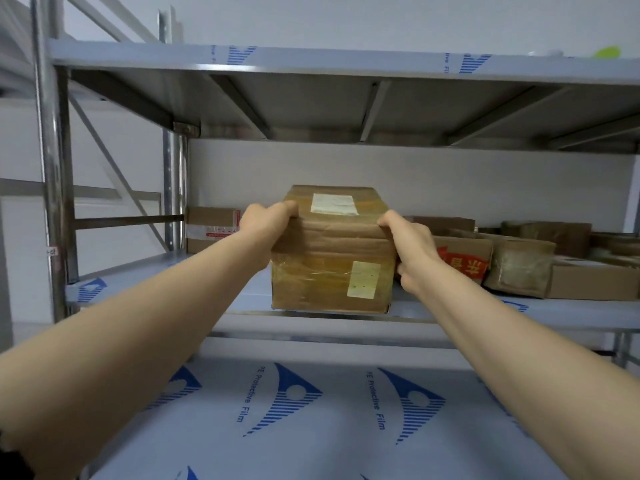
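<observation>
A taped brown cardboard box [332, 258] with a white label on top and a yellowish label on its front sits at the front edge of the middle metal shelf [173, 282]. My left hand [265, 225] grips its upper left edge, thumb hooked over the top. My right hand [410, 249] grips the upper right edge and right side. Both arms are stretched out straight ahead.
A small taped box [213, 228] stands at the shelf's back left. Several cardboard boxes [519, 261] crowd the shelf to the right, one with red print. A lower shelf [311, 410] under blue-printed film lies below, another shelf [311, 60] overhead. Steel posts [52, 168] stand left.
</observation>
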